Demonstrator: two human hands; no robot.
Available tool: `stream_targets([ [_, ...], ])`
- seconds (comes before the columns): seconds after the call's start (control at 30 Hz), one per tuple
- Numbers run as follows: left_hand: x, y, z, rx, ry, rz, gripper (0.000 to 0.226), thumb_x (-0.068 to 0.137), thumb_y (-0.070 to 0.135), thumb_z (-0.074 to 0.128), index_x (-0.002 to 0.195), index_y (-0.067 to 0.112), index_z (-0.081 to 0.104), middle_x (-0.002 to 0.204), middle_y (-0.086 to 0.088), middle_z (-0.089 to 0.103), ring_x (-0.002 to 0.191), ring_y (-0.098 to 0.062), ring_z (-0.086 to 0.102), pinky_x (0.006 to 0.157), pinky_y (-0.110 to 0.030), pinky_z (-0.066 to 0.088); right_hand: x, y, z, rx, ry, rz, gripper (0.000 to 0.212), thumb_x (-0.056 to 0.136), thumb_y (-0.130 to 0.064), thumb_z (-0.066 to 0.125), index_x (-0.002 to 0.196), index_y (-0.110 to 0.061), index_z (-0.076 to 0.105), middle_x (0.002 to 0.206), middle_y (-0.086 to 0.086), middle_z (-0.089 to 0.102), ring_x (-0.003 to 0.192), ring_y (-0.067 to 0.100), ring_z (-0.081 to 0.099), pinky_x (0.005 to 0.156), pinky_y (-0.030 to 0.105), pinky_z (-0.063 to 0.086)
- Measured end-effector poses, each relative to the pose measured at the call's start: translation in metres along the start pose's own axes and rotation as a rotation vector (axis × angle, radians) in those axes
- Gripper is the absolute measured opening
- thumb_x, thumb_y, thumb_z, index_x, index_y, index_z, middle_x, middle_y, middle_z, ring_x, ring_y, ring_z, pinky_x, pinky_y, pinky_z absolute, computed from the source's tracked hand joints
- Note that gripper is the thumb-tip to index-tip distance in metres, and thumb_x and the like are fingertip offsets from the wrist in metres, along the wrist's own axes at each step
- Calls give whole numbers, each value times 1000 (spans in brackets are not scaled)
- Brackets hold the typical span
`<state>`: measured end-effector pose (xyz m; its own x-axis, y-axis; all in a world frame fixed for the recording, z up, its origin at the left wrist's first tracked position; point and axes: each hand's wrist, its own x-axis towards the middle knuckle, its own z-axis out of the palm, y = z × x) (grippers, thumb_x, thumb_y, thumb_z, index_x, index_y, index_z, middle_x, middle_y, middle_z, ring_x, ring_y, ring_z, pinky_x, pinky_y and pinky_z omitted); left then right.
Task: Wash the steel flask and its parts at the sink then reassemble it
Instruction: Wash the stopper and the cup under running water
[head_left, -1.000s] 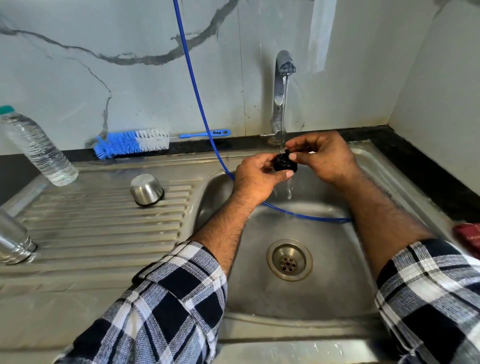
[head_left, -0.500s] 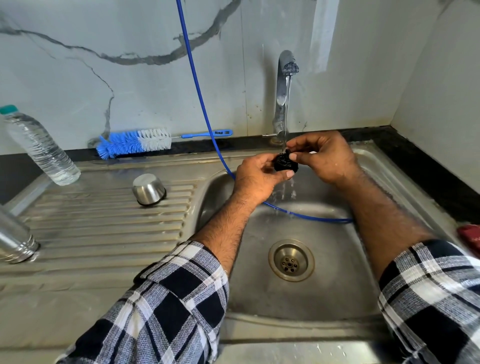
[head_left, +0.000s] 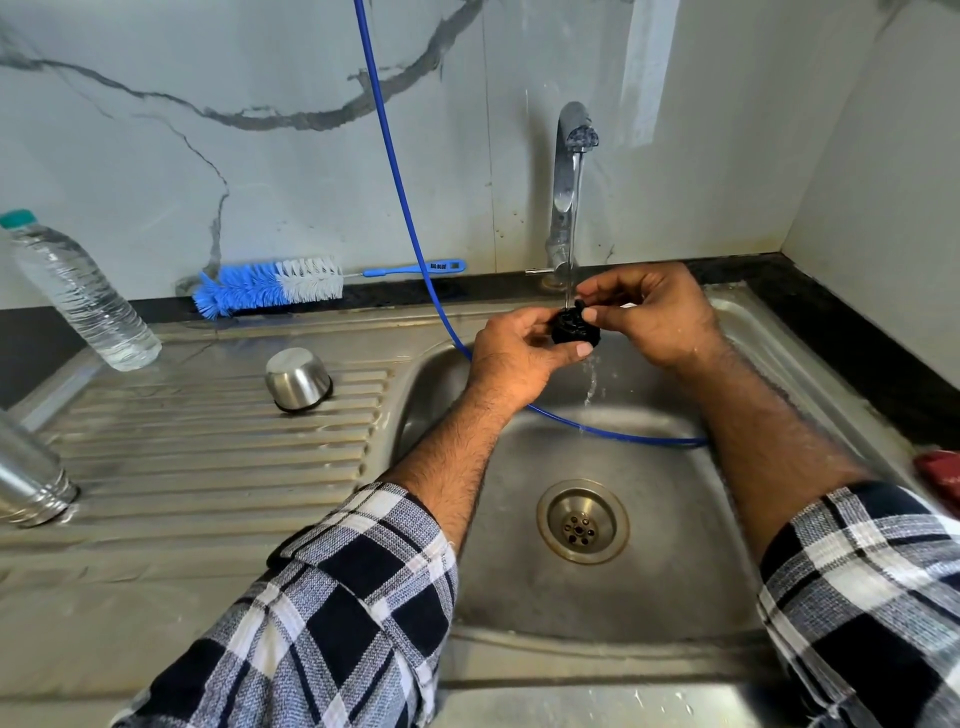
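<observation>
I have the small black plastic stopper (head_left: 574, 328) of the flask under the thin stream from the chrome tap (head_left: 570, 171), over the basin of the steel sink (head_left: 519, 571). My left hand (head_left: 519, 353) cups it from below, thumb curled along its near edge, and my right hand (head_left: 654, 312) pinches its upper rim with thumb and forefinger, so both hands are closed on this one piece.

It is light and stiff, I judge, but wet plastic is slick, and its grooves (too dark to make out clearly) probably trap soap. The ribbed rim looks like the safest place to grip while turning it; if it slipped it would fall near the round drain (head_left: 583, 521).

The shiny steel flask body (head_left: 28, 483) stands on the ribbed draining board (head_left: 208, 447) at far left, well apart from me, and the inverted steel cup lid (head_left: 297, 379) sits nearer the basin. A blue-and-white bottle brush (head_left: 270, 286) lies along the back ledge, a clear plastic water bottle (head_left: 78, 296) beside it, and a blue hose (head_left: 410, 218) trails into the basin.
</observation>
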<state>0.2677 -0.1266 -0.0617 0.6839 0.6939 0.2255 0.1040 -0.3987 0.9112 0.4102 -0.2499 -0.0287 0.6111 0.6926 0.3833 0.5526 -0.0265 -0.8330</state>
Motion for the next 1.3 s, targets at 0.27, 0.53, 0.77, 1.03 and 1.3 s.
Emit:
stream_targets([
  [0.27,0,-1,-1,-15,9,-2,51,70,31,98,116,28,77,103,10,80,98,-6,75,95,-40,63,1,0,1,-5,0,-4,28,84,-6,87,106,-23,80,99,-6,81,92,7,77,90,27,61],
  [0.53,-1,6,-4,112,108,15,48,67,44,98,109,27,80,92,13,78,86,-5,73,80,-32,64,-2,-9,16,11,-48,177,25,91,-39,82,107,-20,80,89,0,81,80,17,79,77,43,67],
  [0.77,3,-1,-20,129,-42,23,62,66,21,100,120,21,71,113,8,76,108,-9,69,99,-29,56,4,-9,21,-46,100,248,39,81,-45,90,106,-19,75,95,4,79,82,21,78,76,44,68],
  [1.03,14,-15,-28,-2,235,-77,31,86,-5,73,87,25,68,86,-1,77,82,-18,74,83,-33,63,-3,-9,33,-292,-87,215,38,78,-41,93,110,-24,80,99,0,80,88,17,75,85,35,61],
  [1.3,15,-8,-29,-143,274,-172,30,91,-6,60,87,22,69,90,-5,80,72,-17,75,62,-24,52,-7,-12,33,-246,48,203,33,85,-44,88,111,-24,80,94,-6,77,81,9,71,75,24,53],
])
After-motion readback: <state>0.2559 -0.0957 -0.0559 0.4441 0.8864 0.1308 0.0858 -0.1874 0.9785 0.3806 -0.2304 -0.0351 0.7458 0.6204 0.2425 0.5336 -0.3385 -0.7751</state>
